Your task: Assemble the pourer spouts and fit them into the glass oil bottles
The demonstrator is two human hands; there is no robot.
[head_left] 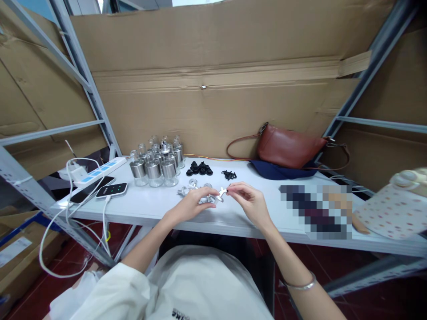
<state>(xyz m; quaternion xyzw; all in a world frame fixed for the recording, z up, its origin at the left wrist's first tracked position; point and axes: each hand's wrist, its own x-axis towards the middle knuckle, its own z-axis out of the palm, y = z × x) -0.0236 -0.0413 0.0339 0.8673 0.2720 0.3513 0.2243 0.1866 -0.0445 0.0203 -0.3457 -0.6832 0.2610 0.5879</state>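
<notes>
My left hand (195,203) grips a shiny silver bottle-top piece (221,192) between thumb and fingers. Close against that piece, the fingertips of my right hand (249,203) are pinched together on a small dark part, mostly hidden by the fingers. More silver tops (191,184) lie loose on the white table, partly behind my left hand. Beyond the hands sits a cluster of black round stoppers (200,169), with a little heap of thin black parts (229,174) to its right. Several glass bottles with metal sleeves (153,170) stand upright at the back left; one carries a silver top.
At the left are a power strip (102,171), two phone-like devices, one a white-edged device (111,190), and loose white cables (68,213). A brown bag (290,146) rests on dark blue cloth (283,170) at the back right. A dotted pouch (390,209) occupies the right end.
</notes>
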